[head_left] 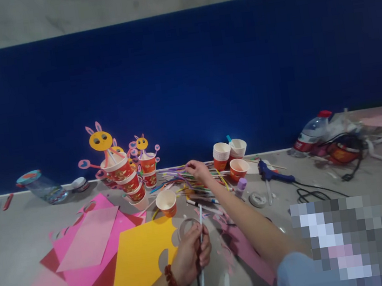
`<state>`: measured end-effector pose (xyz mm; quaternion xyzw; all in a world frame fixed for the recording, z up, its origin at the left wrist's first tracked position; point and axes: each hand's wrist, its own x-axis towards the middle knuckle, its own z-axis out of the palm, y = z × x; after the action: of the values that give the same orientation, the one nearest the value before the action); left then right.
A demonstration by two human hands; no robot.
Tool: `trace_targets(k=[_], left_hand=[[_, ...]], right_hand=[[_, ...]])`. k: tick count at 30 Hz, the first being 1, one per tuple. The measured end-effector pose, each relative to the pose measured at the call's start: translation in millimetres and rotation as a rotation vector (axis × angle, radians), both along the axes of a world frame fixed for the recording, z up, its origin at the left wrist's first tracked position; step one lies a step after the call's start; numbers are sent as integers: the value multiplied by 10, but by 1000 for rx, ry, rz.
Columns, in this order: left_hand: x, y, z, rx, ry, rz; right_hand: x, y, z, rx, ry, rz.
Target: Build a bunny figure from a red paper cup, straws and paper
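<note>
My left hand [192,251], with a dark red bead bracelet, is closed around a thin white stick [203,282] that stands nearly upright. Under and beside it lies a yellow paper sheet [136,258] with round cut-outs. Stretched forward, my right hand [199,172] is over a pile of coloured thin sticks [191,187] near the wall. Its fingers look pinched, but what is between them is too small to make out. An orange-and-white paper cup [166,204] stands just left of the pile.
Stacked red cups with a yellow-faced bunny figure [101,140] stand at the left. Pink sheets [87,241] lie in front. Rightward are cup stacks [221,156], a roll of tape [257,199], a blue glue gun [274,174] with its cord, and a bottle [311,135]. A blue partition [183,83] rises behind.
</note>
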<state>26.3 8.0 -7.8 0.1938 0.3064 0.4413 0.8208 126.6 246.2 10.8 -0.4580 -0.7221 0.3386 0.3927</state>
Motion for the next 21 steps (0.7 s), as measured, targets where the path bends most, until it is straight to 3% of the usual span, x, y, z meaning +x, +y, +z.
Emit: trace_targets(k=[10,21], left_hand=[[-33,1,175,76,-44,32],[-318,126,594,177,-102,175]], right_hand=[[248,-224,169,-74,501,-56],[510,-710,534,-10,584,-82]])
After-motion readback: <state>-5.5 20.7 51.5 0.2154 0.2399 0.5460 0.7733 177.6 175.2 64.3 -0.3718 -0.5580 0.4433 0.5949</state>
